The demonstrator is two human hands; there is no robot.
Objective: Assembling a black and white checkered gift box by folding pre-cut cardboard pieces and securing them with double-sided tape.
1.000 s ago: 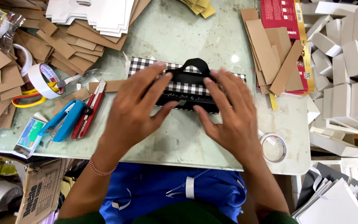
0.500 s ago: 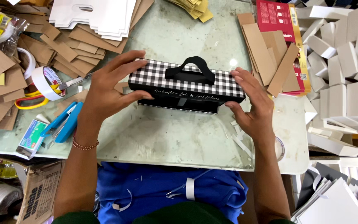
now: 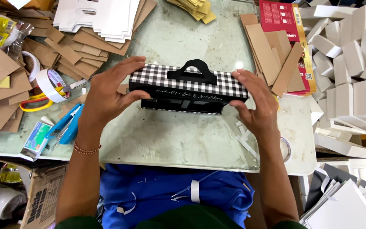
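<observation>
— What is seen on the bench [image 3: 183, 140], from the biggest thing down?

— A long black-and-white checked carton [image 3: 189, 87] with a black carry handle on top is held over the middle of the bench, its long side turned toward the near edge. Toward the far left corner a stack of white die-cut blanks [image 3: 96, 17] is laid on brown cardboard strips [image 3: 60, 55]. More brown strips [image 3: 272, 46] are spread near the far right corner, and white boxes [image 3: 352, 63] are piled beyond the right edge.

— And how is the carton gripped?

— It is clamped between both hands. The left hand [image 3: 106, 93] is wrapped around its left end, fingers curled over the top. The right hand [image 3: 255, 106] is pressed against the right end, fingers spread along the top edge.

— What smaller things are noted?

— A roll of tape [image 3: 49, 85] and yellow-handled scissors [image 3: 32, 104] are lying by the left edge; a blue stapler [image 3: 64, 127] is set near the near left corner, just beside the left wrist.
</observation>
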